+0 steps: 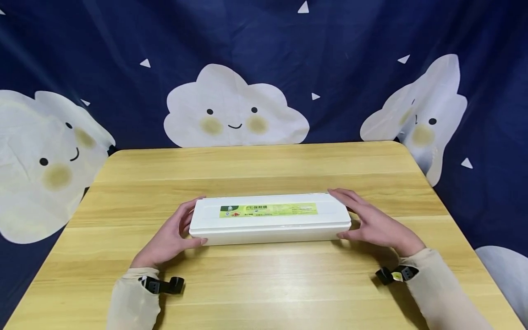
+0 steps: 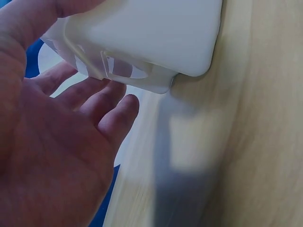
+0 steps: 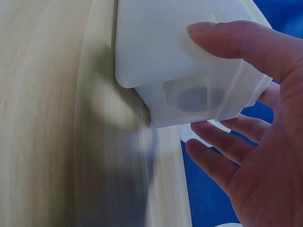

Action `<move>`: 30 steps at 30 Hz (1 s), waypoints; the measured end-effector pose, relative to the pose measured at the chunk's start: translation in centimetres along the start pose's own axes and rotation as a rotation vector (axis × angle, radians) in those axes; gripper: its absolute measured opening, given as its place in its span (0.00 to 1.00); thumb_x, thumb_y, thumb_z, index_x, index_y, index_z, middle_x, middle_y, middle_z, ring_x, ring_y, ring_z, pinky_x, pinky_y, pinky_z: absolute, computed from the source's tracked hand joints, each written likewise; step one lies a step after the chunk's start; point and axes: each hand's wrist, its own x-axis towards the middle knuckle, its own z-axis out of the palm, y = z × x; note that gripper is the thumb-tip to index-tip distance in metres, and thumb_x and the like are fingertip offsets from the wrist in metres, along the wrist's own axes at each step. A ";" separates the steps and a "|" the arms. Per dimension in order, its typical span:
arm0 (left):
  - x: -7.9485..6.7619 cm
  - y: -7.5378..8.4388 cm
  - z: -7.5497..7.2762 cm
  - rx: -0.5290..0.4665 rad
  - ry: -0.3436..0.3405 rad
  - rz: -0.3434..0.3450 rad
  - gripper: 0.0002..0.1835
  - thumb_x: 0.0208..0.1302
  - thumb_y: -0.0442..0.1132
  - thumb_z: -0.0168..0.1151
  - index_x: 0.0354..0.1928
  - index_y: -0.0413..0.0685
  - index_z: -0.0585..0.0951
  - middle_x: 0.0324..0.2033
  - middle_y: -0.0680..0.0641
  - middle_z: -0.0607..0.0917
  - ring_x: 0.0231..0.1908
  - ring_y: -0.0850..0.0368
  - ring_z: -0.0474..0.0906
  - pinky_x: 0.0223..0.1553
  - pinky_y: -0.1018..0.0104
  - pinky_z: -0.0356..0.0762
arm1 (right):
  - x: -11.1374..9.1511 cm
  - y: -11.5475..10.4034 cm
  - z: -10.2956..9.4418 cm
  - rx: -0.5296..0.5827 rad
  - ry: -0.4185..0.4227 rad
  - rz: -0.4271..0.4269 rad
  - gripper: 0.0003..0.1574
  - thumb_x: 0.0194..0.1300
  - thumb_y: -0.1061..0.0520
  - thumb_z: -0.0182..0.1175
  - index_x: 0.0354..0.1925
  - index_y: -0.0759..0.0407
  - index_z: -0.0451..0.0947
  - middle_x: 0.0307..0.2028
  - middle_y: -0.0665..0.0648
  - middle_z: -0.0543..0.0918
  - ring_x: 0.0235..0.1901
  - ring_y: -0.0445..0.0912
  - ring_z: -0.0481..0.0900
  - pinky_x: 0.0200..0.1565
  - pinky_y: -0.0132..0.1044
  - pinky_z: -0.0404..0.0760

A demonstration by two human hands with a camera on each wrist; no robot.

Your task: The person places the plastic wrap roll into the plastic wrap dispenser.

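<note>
A long white cling film box (image 1: 270, 231) with a yellow-green label (image 1: 268, 210) on its lid lies crosswise over the middle of the table. My left hand (image 1: 171, 233) holds its left end, thumb on the front face and fingers behind. At the right end, my right hand (image 1: 377, 224) grips in the same way, thumb in front and fingers round the back corner. Both wrist views show the box's end walls, the left one with a cut-out (image 2: 125, 68). The lid appears closed, and the inside is hidden.
The wooden table (image 1: 268, 288) has rounded far corners. Behind it hangs a dark blue curtain (image 1: 255, 36) with white clouds and small triangles. Each wrist wears a black strap-mounted camera (image 1: 162, 285) over a light sleeve.
</note>
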 end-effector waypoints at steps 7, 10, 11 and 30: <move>0.0 -0.1 0.0 0.004 -0.008 0.010 0.52 0.51 0.29 0.76 0.75 0.48 0.56 0.71 0.46 0.62 0.69 0.52 0.59 0.64 0.73 0.62 | 0.1 0.1 0.2 0.008 0.004 -0.007 0.64 0.49 0.48 0.78 0.76 0.36 0.52 0.72 0.45 0.56 0.65 0.46 0.61 0.64 0.38 0.64; 0.1 -0.1 0.0 -0.003 -0.011 0.019 0.52 0.51 0.27 0.75 0.75 0.45 0.55 0.72 0.46 0.61 0.70 0.52 0.59 0.65 0.72 0.62 | 0.0 0.1 0.2 0.009 0.011 -0.006 0.66 0.49 0.48 0.79 0.76 0.35 0.51 0.72 0.45 0.56 0.66 0.46 0.60 0.64 0.34 0.62; 0.1 -0.1 0.0 -0.004 -0.010 0.019 0.52 0.51 0.27 0.75 0.75 0.46 0.55 0.72 0.46 0.61 0.70 0.52 0.59 0.65 0.72 0.61 | 0.0 0.1 0.2 0.009 0.013 -0.005 0.66 0.48 0.48 0.79 0.76 0.35 0.51 0.72 0.45 0.56 0.67 0.46 0.60 0.64 0.34 0.62; -0.1 -0.3 0.0 -0.033 -0.039 0.067 0.52 0.51 0.21 0.72 0.75 0.48 0.55 0.73 0.44 0.59 0.69 0.56 0.60 0.65 0.73 0.60 | 0.0 0.0 0.3 -0.002 0.042 0.007 0.64 0.47 0.47 0.80 0.76 0.39 0.55 0.71 0.42 0.58 0.66 0.45 0.60 0.64 0.48 0.64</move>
